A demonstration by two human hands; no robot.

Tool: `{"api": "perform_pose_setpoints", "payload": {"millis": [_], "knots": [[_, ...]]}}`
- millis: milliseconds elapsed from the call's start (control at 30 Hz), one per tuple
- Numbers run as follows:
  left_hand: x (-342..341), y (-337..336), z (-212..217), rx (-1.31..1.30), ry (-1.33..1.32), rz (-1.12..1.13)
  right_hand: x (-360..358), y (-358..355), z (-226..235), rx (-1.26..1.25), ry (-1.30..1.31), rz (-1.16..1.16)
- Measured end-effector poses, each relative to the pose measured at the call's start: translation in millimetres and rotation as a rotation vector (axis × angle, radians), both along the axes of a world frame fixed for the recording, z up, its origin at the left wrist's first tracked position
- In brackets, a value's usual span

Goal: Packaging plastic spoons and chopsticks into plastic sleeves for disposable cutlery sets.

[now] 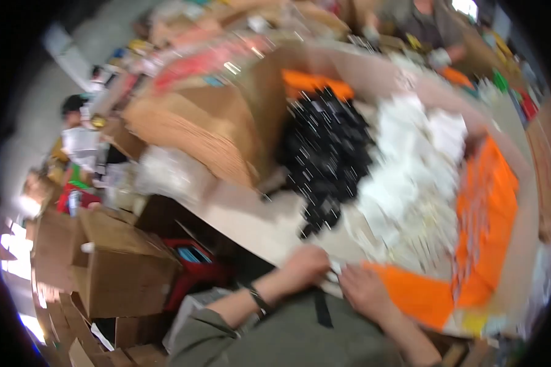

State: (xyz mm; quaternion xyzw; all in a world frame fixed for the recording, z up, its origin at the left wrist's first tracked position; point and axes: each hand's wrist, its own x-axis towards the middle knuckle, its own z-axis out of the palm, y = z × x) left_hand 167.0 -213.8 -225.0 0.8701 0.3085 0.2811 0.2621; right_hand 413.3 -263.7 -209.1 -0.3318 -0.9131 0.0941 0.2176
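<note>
Both of my hands meet at the near edge of a pale worktop (245, 217), close to my body. My left hand (306, 266) is closed, its fingers curled toward the right one. Beside it my right hand (366, 292) is closed too, fingertips pinched. Between them shows a small white piece (335, 269), too blurred to name. Just beyond lies a heap of small shiny black parts (327, 153). A pile of white pieces (404, 165) spreads to its right, with thin off-white pieces (425, 238) at its near end.
Orange sheets (490, 214) lie along the right side. A large open cardboard box (196, 116) stands on the worktop's left, beside a clear plastic bag (168, 174). Brown cartons (125, 269) are stacked at lower left. Another person (428, 30) is across the worktop, another (79, 131) at far left.
</note>
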Motion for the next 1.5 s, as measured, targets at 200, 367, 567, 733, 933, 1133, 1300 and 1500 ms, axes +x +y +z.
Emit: {"api": "perform_pose_setpoints", "payload": {"millis": [200,367,567,733,933,1133,1300,1500], "knots": [[-84.4,84.4,128.4,0.537,0.112,0.711,-7.2,-2.3,-1.5,0.056,0.016,0.055],[-138.9,155.8,200.7,0.319,0.477,0.866,-1.2,-4.6,-33.4,0.064,0.010,0.065],[-139.0,172.1,207.2,0.323,0.663,0.945,2.7,-14.1,3.2,0.008,0.063,-0.056],[-137.3,179.8,203.8,0.540,0.564,1.060,10.0,-8.3,14.4,-0.105,0.037,-0.045],[-132.2,175.5,205.2,0.395,0.625,0.941,14.1,-9.3,18.2,-0.145,-0.006,-0.036],[-127.2,161.4,218.3,0.251,0.742,0.952,13.4,-27.1,37.2,-0.084,-0.164,-0.112],[-154.0,103.8,158.2,0.399,0.057,1.164,22.0,-23.0,8.2,-0.124,-0.084,-0.137],[-142.9,-1.5,41.9,-0.500,-0.383,0.795,13.4,-5.4,10.6,-0.144,0.002,-0.099]]}}
